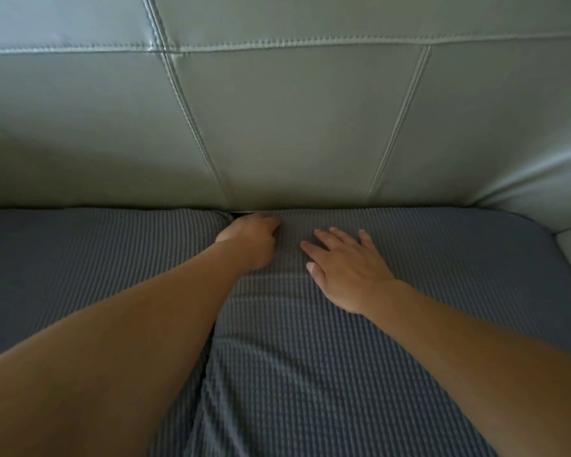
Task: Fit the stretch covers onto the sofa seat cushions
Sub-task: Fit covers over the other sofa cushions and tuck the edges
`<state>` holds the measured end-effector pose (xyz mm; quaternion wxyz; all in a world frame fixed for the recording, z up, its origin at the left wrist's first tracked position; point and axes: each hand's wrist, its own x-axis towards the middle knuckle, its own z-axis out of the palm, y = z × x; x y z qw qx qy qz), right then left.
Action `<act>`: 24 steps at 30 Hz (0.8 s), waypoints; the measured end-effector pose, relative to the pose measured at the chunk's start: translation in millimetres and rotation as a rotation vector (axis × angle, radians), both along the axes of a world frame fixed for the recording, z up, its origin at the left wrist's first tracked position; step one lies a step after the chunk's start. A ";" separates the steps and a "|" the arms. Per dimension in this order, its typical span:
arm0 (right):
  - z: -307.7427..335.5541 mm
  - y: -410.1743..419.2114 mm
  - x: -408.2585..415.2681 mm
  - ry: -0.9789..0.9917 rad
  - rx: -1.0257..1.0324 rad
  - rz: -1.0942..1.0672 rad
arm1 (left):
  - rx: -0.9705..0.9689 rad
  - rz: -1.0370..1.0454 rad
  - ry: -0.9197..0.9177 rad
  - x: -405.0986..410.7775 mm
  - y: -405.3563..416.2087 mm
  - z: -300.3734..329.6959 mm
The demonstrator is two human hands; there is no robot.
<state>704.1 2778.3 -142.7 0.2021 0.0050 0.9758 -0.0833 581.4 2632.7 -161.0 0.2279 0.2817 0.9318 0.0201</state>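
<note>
Two seat cushions lie side by side, both under ribbed blue-grey stretch covers: the left cushion (pixel 89 258) and the right cushion (pixel 426 258). My left hand (pixel 251 240) is at the back end of the gap between them, fingers curled down into the cover fabric at the right cushion's back left corner. My right hand (pixel 343 265) lies flat with spread fingers on top of the right cushion, just right of the left hand. My left forearm runs along the gap and hides most of it.
The grey leather sofa backrest (pixel 294 120) rises directly behind the cushions. A leather armrest (pixel 567 179) closes off the right side.
</note>
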 end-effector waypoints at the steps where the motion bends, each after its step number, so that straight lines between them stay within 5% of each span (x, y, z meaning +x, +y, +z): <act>1: 3.1 -3.5 6.0 0.033 0.001 0.037 | 0.015 0.010 0.027 7.4 -4.6 2.5; 13: -8.8 -44.8 -2.2 -0.191 0.013 0.048 | 0.141 0.158 -0.178 34.8 -54.9 -16.4; 19: 8.0 -64.2 30.3 0.021 -0.002 0.083 | 0.107 0.213 -0.220 48.4 -62.2 -0.6; 24: -9.5 -73.2 37.9 -0.071 0.007 0.092 | 0.141 0.248 -0.229 74.9 -82.1 -17.2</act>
